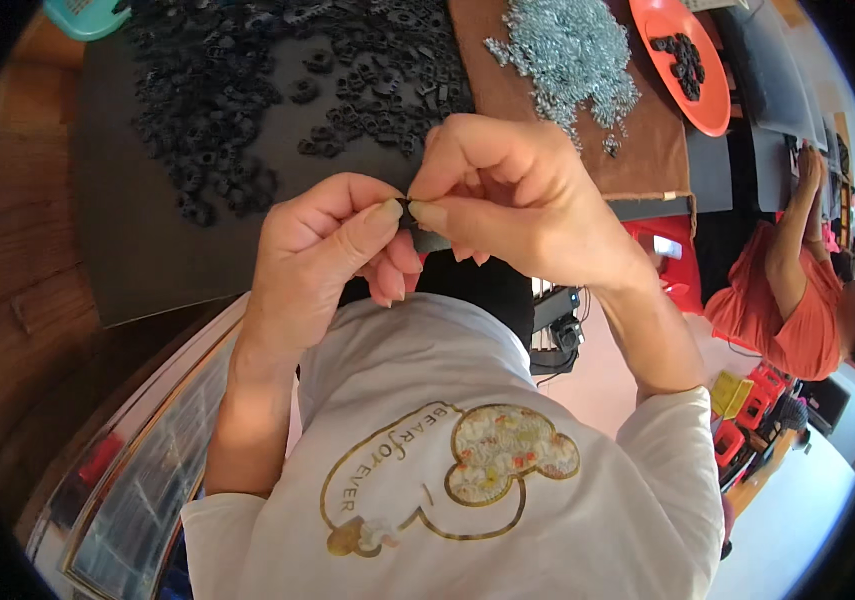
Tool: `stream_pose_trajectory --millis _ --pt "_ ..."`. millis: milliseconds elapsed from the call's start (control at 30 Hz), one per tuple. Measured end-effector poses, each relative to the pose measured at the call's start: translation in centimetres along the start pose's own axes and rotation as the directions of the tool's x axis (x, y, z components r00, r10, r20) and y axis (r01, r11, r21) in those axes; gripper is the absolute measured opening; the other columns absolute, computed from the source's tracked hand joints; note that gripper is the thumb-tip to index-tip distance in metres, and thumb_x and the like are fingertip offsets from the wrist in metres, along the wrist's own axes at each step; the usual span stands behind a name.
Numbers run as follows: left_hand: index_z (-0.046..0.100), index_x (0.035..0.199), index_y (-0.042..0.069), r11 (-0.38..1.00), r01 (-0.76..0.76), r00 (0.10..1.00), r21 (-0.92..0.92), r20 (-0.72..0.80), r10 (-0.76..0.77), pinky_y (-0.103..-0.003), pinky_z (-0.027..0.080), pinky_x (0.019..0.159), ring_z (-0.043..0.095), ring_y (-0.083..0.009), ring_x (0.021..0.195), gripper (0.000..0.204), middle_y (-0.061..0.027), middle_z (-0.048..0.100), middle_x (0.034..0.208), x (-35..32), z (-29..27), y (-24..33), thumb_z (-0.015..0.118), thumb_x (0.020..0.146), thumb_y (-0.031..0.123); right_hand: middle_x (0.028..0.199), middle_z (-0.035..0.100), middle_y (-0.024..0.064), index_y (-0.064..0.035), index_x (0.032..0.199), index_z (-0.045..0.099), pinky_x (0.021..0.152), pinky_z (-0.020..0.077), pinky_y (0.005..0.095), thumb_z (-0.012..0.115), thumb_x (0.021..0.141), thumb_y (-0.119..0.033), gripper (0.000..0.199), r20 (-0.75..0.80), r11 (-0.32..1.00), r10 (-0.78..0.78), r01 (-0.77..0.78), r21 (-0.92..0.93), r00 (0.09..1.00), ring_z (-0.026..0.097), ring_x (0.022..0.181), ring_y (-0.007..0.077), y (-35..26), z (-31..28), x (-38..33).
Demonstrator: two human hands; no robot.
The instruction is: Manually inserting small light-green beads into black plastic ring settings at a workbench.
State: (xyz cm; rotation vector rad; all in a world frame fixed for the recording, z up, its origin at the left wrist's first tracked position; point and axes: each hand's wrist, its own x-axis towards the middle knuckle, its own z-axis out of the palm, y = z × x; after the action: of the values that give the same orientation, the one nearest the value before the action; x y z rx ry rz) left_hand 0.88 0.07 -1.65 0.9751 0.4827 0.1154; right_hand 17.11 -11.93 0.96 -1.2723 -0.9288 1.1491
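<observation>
My left hand (332, 250) and my right hand (502, 195) meet fingertip to fingertip over the near edge of a dark mat (137, 220). Between thumbs and forefingers both pinch one small black part (405, 207), mostly hidden by the fingers. Beyond the hands a wide heap of small black parts (277, 80) lies on the mat. A pile of small silvery metal rings (567, 50) rests on a brown cloth (647, 140) to the right of that heap.
An orange oval tray (712, 95) holding a few black parts sits at the far right. A teal container (82, 15) shows at the top left. A wooden tabletop (17, 250) runs along the left. A person in an orange top (797, 300) sits at the right.
</observation>
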Motion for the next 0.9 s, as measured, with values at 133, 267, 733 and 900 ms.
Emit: stream_pose_trajectory --millis 133,267,733,900 --pt "0.062 0.100 -0.003 0.993 0.030 1.000 0.115 -0.009 -0.029 -0.021 0.048 0.052 0.059 -0.0090 0.058 0.020 -0.0089 0.067 0.076 -0.5 0.4 0.2 0.057 0.097 0.016 0.068 0.064 0.0084 0.0050 0.083 0.057 0.043 0.0438 0.0247 0.056 0.082 0.004 0.002 0.066 0.995 0.034 -0.027 -0.101 0.997 0.057 0.052 0.0096 -0.3 -0.6 0.0" --pt "0.062 0.100 -0.003 0.989 -0.047 0.999 0.140 0.008 0.047 -0.021 0.047 0.053 0.058 -0.0087 0.059 0.019 -0.0081 0.066 0.076 -0.3 0.6 -0.4 0.057 0.097 0.016 0.072 0.064 0.0081 0.0062 0.091 0.062 0.048 0.0472 0.0237 0.060 0.084 -0.004 0.012 -0.005 0.988 0.138 -0.138 -0.063 0.990 0.059 0.055 0.0104 -0.5 -0.8 -0.1" --pt "0.062 0.097 -0.003 0.964 -0.005 1.000 0.267 -0.021 0.011 -0.021 0.047 0.054 0.057 -0.0089 0.059 0.023 -0.0090 0.067 0.076 -0.2 1.7 -0.5 0.056 0.098 0.019 0.067 0.061 0.0021 0.0011 0.093 0.063 0.046 0.0445 0.0207 0.058 0.096 -0.018 0.020 0.076 0.953 0.111 -0.084 -0.291 0.991 0.057 0.056 0.0057 0.3 -1.2 -0.8" --pt "0.063 0.094 -0.003 0.975 -0.046 0.996 0.219 -0.059 0.060 -0.022 0.048 0.053 0.060 -0.0113 0.057 0.024 -0.0111 0.068 0.073 -0.2 2.0 -0.9 0.054 0.098 0.019 0.072 0.060 0.0100 -0.0001 0.095 0.062 0.053 0.0473 0.0330 0.067 0.089 -0.020 0.021 0.126 0.695 -0.187 0.221 -0.684 0.974 0.061 0.062 0.0225 1.4 -1.6 -1.3"
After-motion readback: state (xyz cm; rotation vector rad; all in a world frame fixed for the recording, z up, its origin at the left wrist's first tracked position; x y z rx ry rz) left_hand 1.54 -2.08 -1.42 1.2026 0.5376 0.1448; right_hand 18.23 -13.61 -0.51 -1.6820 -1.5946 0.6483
